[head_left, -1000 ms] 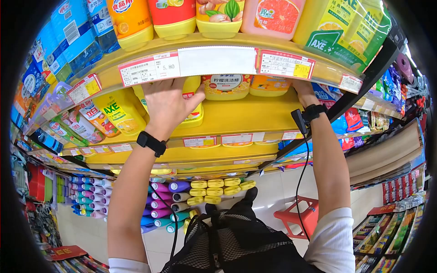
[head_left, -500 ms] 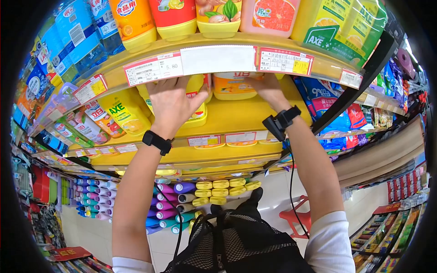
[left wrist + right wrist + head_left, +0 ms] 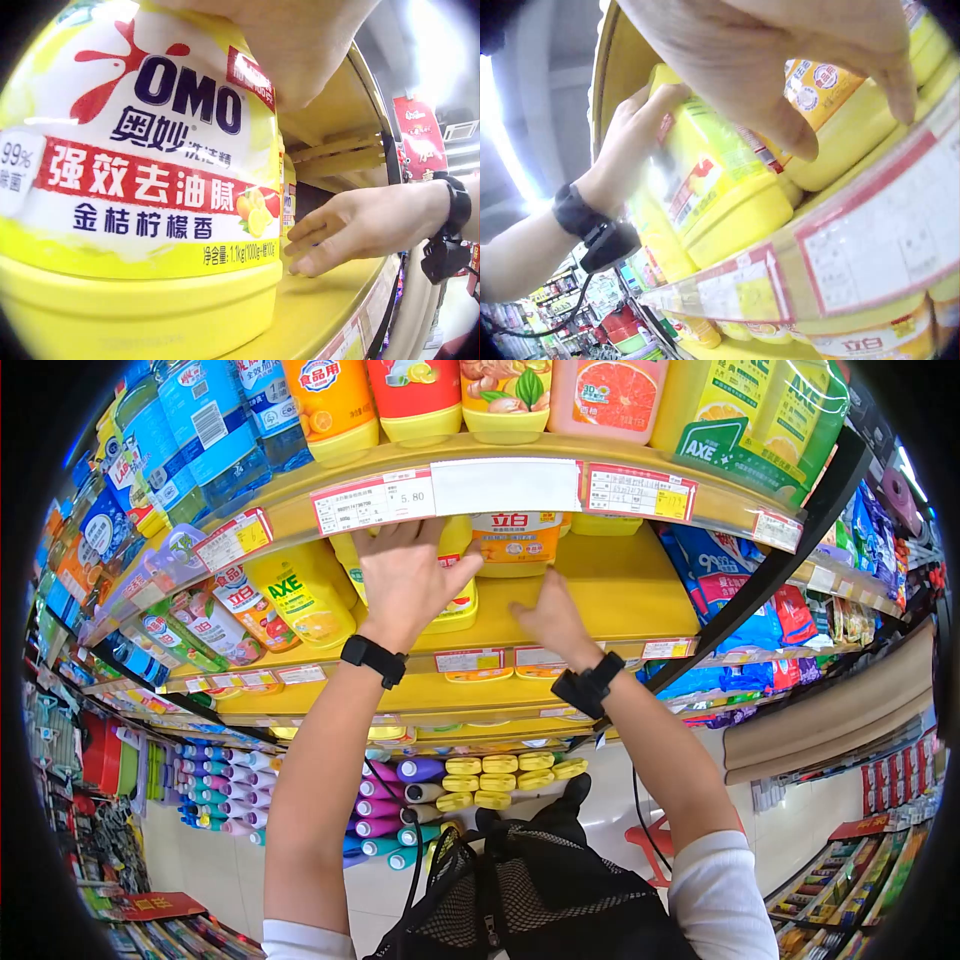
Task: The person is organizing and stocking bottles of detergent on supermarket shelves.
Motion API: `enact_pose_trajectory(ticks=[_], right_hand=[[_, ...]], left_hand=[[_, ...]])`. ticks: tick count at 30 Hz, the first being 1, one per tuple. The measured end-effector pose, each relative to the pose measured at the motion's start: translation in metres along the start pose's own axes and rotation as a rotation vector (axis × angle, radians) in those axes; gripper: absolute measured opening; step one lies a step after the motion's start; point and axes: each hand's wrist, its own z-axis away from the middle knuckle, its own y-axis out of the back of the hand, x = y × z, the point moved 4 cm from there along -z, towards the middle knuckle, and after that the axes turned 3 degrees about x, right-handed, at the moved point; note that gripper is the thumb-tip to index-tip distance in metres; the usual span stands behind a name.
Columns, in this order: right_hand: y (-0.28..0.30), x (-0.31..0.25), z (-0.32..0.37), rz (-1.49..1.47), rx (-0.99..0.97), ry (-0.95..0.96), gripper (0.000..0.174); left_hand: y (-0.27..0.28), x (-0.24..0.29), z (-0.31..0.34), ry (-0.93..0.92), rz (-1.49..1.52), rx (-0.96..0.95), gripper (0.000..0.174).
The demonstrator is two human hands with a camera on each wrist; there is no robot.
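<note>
My left hand grips the top of a yellow OMO dish soap bottle, its thumb across the upper front. In the head view, the shelf above hides part of the fingertips. The bottle stands upright at the front of the yellow middle shelf. Just right of it stands an orange-labelled dish soap bottle with a yellow base. My right hand hovers in front of that orange-labelled bottle, fingers spread and nothing held. The left wrist view shows the right hand beside the OMO bottle.
Price tags line the upper shelf's edge, which overhangs both hands. A yellow AXE bottle stands left on the middle shelf. A black shelf post borders the right, with blue bags beyond. Several bottles stand on the floor.
My right hand slid the orange-labelled bottle left beside the OMO bottle, then let go and drew back toward me. My left hand keeps its grip on the OMO bottle.
</note>
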Motion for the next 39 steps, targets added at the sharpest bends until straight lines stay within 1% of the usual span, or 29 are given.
enact_pose_trajectory(ticks=[2,5,8,11,14,17,18,21,22,24,26,27,30,33,35,38,39], right_hand=[[-0.001,-0.008,0.017,-0.050,-0.093,-0.002,0.071],[-0.002,-0.025,0.029,-0.073,-0.110,0.157,0.078],[-0.005,-0.025,0.034,-0.010,-0.077,0.146,0.084],[0.010,-0.028,0.034,-0.074,-0.080,0.105,0.087],[0.025,-0.013,0.033,-0.057,-0.042,0.096,0.085],[0.039,0.018,0.028,-0.105,0.014,0.081,0.081],[0.047,0.028,0.027,-0.106,0.063,0.144,0.076],[0.072,0.052,0.029,-0.056,0.089,0.088,0.075],[0.081,0.060,0.029,-0.061,0.083,0.029,0.073],[0.100,0.075,0.030,-0.069,0.072,-0.090,0.069],[0.111,0.099,0.028,-0.017,0.109,-0.036,0.072],[0.116,0.101,0.027,0.010,0.128,-0.010,0.074],[0.129,0.110,0.020,-0.002,0.126,-0.008,0.075],[0.134,0.116,0.008,-0.037,0.186,0.024,0.064],[0.135,0.119,0.000,0.020,0.177,0.019,0.064],[0.137,0.121,-0.013,0.026,0.139,-0.016,0.065],[0.138,0.123,-0.016,0.014,0.123,-0.034,0.065]], left_hand=[[0.000,0.002,-0.001,0.007,-0.005,-0.010,0.056],[0.000,0.013,-0.003,0.026,0.009,-0.041,0.054],[-0.003,0.029,-0.008,0.024,0.029,-0.057,0.056],[-0.008,0.052,-0.014,0.020,0.066,-0.062,0.057],[-0.016,0.081,-0.021,0.025,0.140,-0.073,0.055],[-0.027,0.115,-0.028,0.006,0.198,-0.024,0.054],[-0.028,0.127,-0.032,0.013,0.220,-0.050,0.053],[-0.047,0.159,-0.039,-0.020,0.310,0.017,0.054],[-0.042,0.170,-0.043,-0.027,0.272,-0.021,0.055],[-0.053,0.190,-0.049,-0.034,0.327,0.003,0.055],[-0.062,0.208,-0.055,-0.049,0.351,0.029,0.054],[-0.066,0.214,-0.057,-0.050,0.368,0.016,0.054],[-0.079,0.229,-0.061,-0.056,0.408,-0.016,0.052],[-0.094,0.236,-0.066,-0.049,0.455,-0.041,0.047],[-0.105,0.236,-0.071,-0.027,0.530,-0.076,0.043],[-0.109,0.235,-0.078,-0.028,0.585,0.027,0.033],[-0.115,0.235,-0.079,0.013,0.640,0.000,0.030]])
